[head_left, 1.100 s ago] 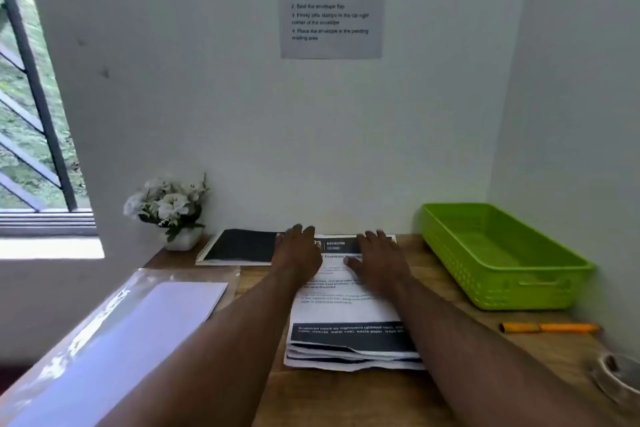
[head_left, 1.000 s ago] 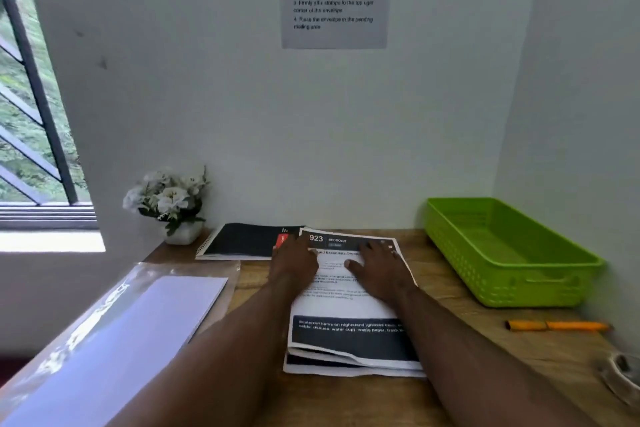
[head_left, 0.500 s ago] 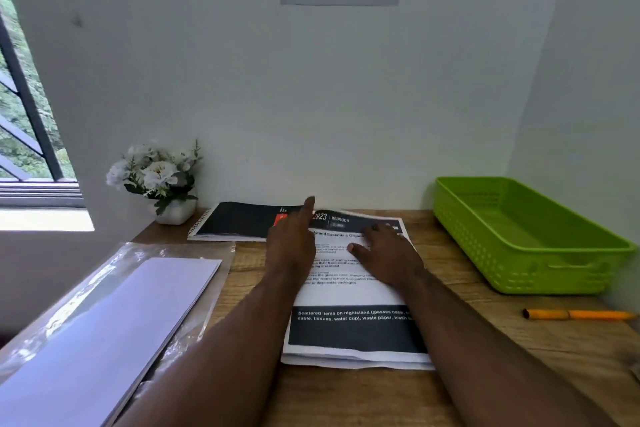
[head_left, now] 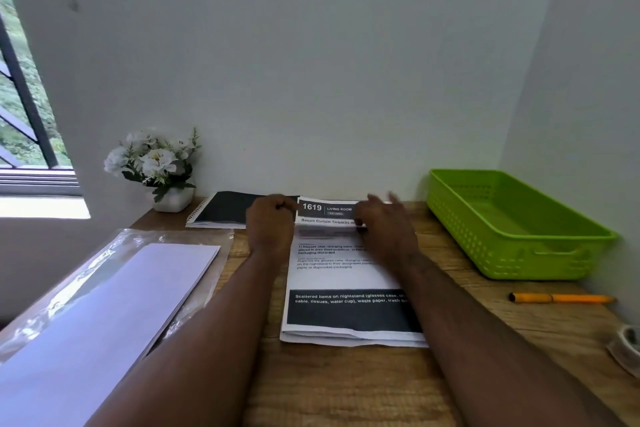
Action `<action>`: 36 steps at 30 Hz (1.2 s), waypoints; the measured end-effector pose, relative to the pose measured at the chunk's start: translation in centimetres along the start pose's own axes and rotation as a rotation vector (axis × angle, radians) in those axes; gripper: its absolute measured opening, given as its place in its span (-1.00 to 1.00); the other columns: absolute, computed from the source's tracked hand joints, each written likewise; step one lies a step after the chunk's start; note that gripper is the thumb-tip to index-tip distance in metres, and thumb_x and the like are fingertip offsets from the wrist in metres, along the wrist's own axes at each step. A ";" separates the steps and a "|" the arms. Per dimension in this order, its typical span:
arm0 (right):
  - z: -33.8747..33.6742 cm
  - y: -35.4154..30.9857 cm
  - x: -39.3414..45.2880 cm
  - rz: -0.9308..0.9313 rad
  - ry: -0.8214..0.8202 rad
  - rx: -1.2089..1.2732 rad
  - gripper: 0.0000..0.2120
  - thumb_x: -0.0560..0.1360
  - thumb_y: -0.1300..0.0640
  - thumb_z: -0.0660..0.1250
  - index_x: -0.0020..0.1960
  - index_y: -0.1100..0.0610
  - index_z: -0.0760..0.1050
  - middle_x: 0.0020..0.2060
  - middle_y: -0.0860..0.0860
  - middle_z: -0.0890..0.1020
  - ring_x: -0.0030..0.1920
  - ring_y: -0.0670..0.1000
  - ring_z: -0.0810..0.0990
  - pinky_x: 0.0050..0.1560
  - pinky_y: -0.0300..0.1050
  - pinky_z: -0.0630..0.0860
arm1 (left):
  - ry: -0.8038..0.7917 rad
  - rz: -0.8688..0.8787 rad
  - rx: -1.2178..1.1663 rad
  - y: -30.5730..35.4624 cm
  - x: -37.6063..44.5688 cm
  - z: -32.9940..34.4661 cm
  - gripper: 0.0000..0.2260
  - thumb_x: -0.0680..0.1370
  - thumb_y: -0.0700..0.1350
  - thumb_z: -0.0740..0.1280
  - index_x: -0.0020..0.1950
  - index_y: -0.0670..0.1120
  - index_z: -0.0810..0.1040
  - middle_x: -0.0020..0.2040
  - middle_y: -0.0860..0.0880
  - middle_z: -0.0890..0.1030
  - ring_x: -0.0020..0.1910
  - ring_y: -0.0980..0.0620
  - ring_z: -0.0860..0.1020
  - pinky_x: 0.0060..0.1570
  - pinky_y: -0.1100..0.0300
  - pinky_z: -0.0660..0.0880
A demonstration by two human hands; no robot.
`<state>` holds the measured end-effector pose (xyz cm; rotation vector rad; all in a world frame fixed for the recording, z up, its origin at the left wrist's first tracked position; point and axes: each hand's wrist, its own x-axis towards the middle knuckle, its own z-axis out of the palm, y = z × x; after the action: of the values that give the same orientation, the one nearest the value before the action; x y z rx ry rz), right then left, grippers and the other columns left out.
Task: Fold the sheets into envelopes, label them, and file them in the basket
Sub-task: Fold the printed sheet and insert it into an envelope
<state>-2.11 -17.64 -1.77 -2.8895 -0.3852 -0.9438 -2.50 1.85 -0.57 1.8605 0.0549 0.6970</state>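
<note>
A stack of printed sheets (head_left: 346,312) lies in the middle of the wooden desk. The top sheet's far edge is lifted and curled back toward me, uncovering the sheet below (head_left: 325,210), headed "1619 LIVING ROOM". My left hand (head_left: 272,224) is curled at the top sheet's far left corner, pinching it. My right hand (head_left: 384,229), blurred by motion, grips the same far edge on the right. The green basket (head_left: 519,253) stands at the right against the wall, with nothing visible inside.
An orange pen (head_left: 561,298) lies in front of the basket, and a tape roll (head_left: 627,347) sits at the right edge. A plastic sleeve of white paper (head_left: 104,305) covers the left. A black spiral notebook (head_left: 225,210) and a flower pot (head_left: 166,180) stand at the back left.
Both hands lay flat on the top sheet, headed "923 BEDROOM". Now they have closed on its far edge and drawn it back toward me, exposing the sheet beneath.
</note>
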 end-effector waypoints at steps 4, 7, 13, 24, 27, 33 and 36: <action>-0.9 -0.4 -0.6 0.118 -0.307 0.188 -0.79 0.37 0.15 0.30 -0.01 -0.03 0.48 0.00 -0.04 0.58 0.05 0.06 0.54 -0.14 -0.16 0.35 | -0.082 0.190 0.057 2.2 -0.5 0.8 -0.71 0.45 -0.36 0.22 -0.07 -0.11 0.69 -0.13 0.02 0.68 -0.11 0.04 0.63 -0.04 0.19 0.56; -1.0 -0.4 -0.7 0.117 -0.419 0.240 -0.70 0.36 -0.02 0.31 0.09 -0.08 0.48 0.09 -0.02 0.61 0.10 0.07 0.57 0.01 -0.12 0.46 | -0.383 0.324 0.425 1.8 -1.6 2.7 -0.70 0.50 -0.27 0.21 0.11 -0.09 0.66 0.09 -0.05 0.66 0.11 -0.03 0.59 0.13 0.14 0.49; -0.9 -0.1 -0.8 0.105 -0.457 0.434 -0.69 0.46 -0.05 0.32 0.10 0.11 0.59 0.12 0.06 0.61 0.14 0.04 0.54 0.18 -0.06 0.45 | -0.538 0.293 0.702 -0.3 -1.7 3.4 -0.72 0.47 -0.23 0.23 0.08 -0.08 0.66 0.12 -0.11 0.62 0.15 -0.13 0.55 0.13 0.08 0.50; 0.5 -1.1 -0.4 0.013 -0.387 0.152 -0.66 0.58 0.11 0.07 0.23 -0.06 0.51 0.14 0.04 0.51 0.19 0.16 0.41 0.11 0.09 0.46 | -0.613 0.278 0.881 -0.5 -2.4 4.4 -0.67 0.63 -0.03 0.07 0.38 0.00 0.34 0.40 -0.06 0.32 0.36 -0.22 0.27 0.29 -0.13 0.26; 0.8 -1.3 -0.2 0.022 -0.408 0.132 -0.67 0.56 0.09 0.05 0.17 -0.03 0.53 0.09 0.07 0.51 0.17 0.18 0.43 0.12 0.12 0.46 | -0.610 0.255 0.874 -0.6 -2.5 4.5 -0.67 0.63 -0.01 0.06 0.39 0.01 0.31 0.40 -0.06 0.31 0.35 -0.23 0.26 0.29 -0.14 0.24; 0.6 -1.6 -0.5 0.069 -0.356 0.108 -0.73 0.48 0.15 0.12 0.00 0.06 0.58 0.05 0.07 0.54 0.13 0.16 0.48 0.04 0.04 0.46 | -0.601 0.230 0.881 -0.4 -2.6 4.5 -0.67 0.61 -0.03 0.08 0.38 0.06 0.28 0.40 -0.07 0.29 0.33 -0.25 0.28 0.29 -0.13 0.23; 0.9 -1.4 -0.7 0.063 -0.343 0.127 -0.70 0.47 0.16 0.13 0.04 0.06 0.60 0.05 0.07 0.54 0.12 0.15 0.49 0.05 0.03 0.49 | -0.602 0.230 0.882 -0.4 -2.6 4.5 -0.68 0.61 -0.02 0.08 0.37 0.07 0.29 0.38 -0.07 0.31 0.32 -0.25 0.28 0.28 -0.11 0.24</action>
<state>-2.52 -16.31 -2.97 -2.9219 -0.3571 -0.3952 -2.35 -2.71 -3.13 2.8944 -0.2902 0.2246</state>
